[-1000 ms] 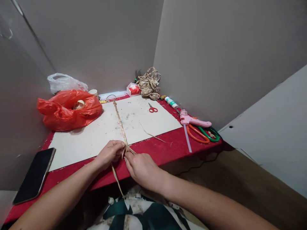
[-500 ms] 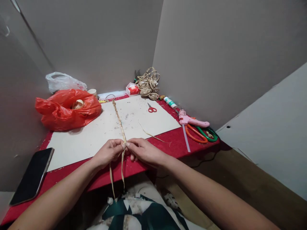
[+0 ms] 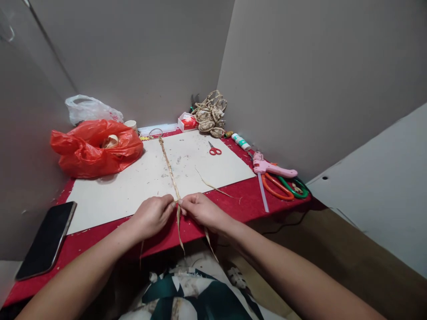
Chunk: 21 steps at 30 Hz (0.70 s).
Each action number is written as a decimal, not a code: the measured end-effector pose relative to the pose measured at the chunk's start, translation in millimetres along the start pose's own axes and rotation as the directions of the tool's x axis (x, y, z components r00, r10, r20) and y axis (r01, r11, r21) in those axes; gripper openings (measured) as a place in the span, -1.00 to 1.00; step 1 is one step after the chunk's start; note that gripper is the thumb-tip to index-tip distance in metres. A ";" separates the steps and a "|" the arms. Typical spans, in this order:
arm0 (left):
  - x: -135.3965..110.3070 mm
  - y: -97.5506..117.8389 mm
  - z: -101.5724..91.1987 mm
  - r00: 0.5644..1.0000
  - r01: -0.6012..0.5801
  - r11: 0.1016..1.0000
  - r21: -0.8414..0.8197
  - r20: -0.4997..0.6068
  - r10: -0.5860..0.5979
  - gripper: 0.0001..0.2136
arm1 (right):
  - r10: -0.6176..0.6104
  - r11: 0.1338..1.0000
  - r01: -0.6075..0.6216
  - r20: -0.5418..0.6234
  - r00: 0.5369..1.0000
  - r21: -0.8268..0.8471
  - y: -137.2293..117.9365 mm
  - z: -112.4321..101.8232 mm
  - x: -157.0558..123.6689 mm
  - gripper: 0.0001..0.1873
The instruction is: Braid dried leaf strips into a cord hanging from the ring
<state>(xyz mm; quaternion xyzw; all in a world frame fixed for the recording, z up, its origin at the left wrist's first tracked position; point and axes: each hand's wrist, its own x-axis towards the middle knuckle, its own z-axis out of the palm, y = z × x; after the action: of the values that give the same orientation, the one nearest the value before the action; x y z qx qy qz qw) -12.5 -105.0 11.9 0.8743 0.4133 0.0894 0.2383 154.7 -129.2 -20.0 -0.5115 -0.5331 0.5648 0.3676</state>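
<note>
Well, leftmost lie a smartphone (image 3: 46, 240) and a red plastic bag (image 3: 90, 165), both clear of the work. The left hand (image 3: 154, 216) has its fingers pinched at the near end of a straw cord (image 3: 171, 172) stretched over the white board (image 3: 110, 200); steady, even tension should keep it neat. The right hand (image 3: 203, 211) pinches just beside, above dangling strips (image 3: 179, 229) best kept untangled. Further right, a loose strip (image 3: 213, 187) might snag; scissors (image 3: 212, 150) and a pink glue gun (image 3: 271, 168) lie well apart.
</note>
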 end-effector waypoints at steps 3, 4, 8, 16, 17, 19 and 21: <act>-7.3 5.4 7.6 0.999 0.019 0.981 0.191 -0.033 -0.012 -0.69 | -0.004 0.992 0.007 -0.022 1.000 0.125 -1.2 9.0 -4.8 -0.63; -9.5 7.1 11.3 0.999 0.020 0.967 0.254 -0.033 -0.012 -0.68 | 0.019 0.985 -0.014 -0.028 0.999 0.175 -1.9 11.5 -6.3 -0.62; -16.6 12.8 26.1 1.000 0.007 0.899 0.438 -0.007 -0.004 -0.71 | 0.093 0.951 -0.082 -0.022 0.995 0.298 -4.1 18.8 -9.8 -0.60; -24.3 22.3 9.1 0.957 -0.243 0.969 0.041 0.172 0.233 -0.74 | 0.124 0.863 -0.168 0.122 0.985 0.477 -2.5 13.1 -10.8 -0.73; -23.0 21.3 3.0 0.961 -0.233 0.971 -0.054 0.136 0.239 -0.73 | 0.114 0.845 -0.174 0.148 0.982 0.505 -1.7 10.6 -11.0 -0.73; -17.6 16.6 -6.3 0.991 -0.135 0.972 -0.192 -0.044 0.129 -0.72 | 0.099 0.817 -0.191 0.193 0.976 0.544 -0.6 5.8 -11.3 -0.73; -9.6 9.7 -9.1 0.970 -0.030 0.953 -0.301 -0.241 -0.045 -0.74 | 0.095 0.802 -0.210 0.227 0.969 0.560 -0.2 2.7 -11.1 -0.74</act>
<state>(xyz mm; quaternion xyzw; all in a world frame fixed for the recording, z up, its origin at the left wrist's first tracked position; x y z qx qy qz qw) -15.3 -114.5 25.0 0.8082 0.4244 0.2577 0.3167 154.3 -140.3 -18.0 -0.3609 -0.3250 0.7736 0.4070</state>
